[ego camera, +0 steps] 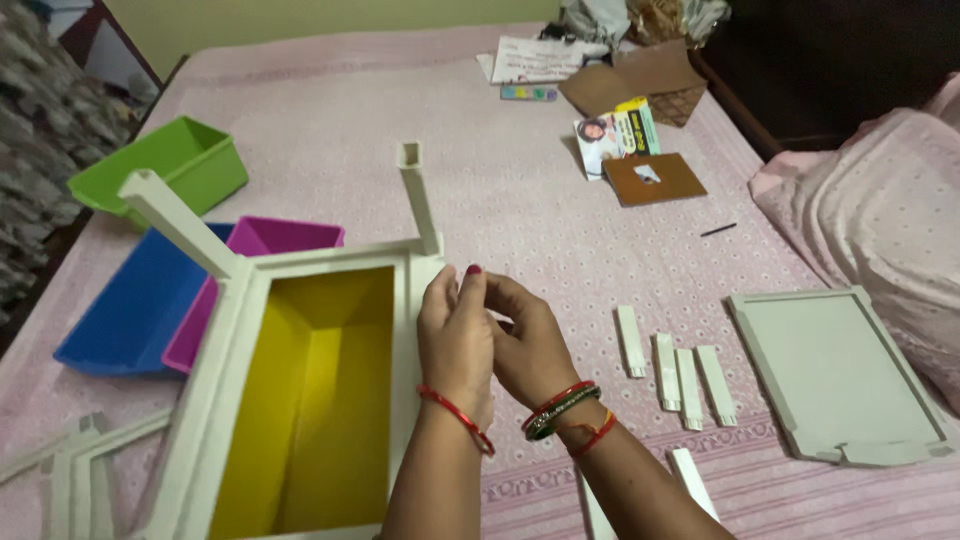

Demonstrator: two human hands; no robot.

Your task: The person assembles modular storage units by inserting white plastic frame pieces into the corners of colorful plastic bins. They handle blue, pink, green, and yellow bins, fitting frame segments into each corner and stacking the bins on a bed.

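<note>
Working at a corner of the white frame (232, 330), right at the foot of the farther upright post (415, 190). Looks like a fitting step, joining parts at that corner. Left hand (455, 330) curled half shut against the frame's rim, thumb tip up. Right hand (530, 345) pressed in beside it, fingers bent toward the same spot. Cannot tell whether either pinches a small part, since the fingers hide the gap.

Frame lying on the pink bedcover (500, 200), straight ahead and low in view, with the yellow bin (310, 400) sitting inside it.

For the next move, probably a steady frame and a square line-up at the corner before pressing; likely calls for one of the short white pieces (667, 370), just right of the hands, within easy reach.

Counted:
- Bins: four, with green (165, 165), blue (130, 300) and pink (255, 240) off to the left, apart from the yellow one.
- Upright posts on the frame: two.
- Short white pieces: four in a row, plus two more partly hidden by the right forearm.
- Flat white panel (835, 375): one, far right.
- Spare frame (80, 470): one, at the lower left edge.
</note>
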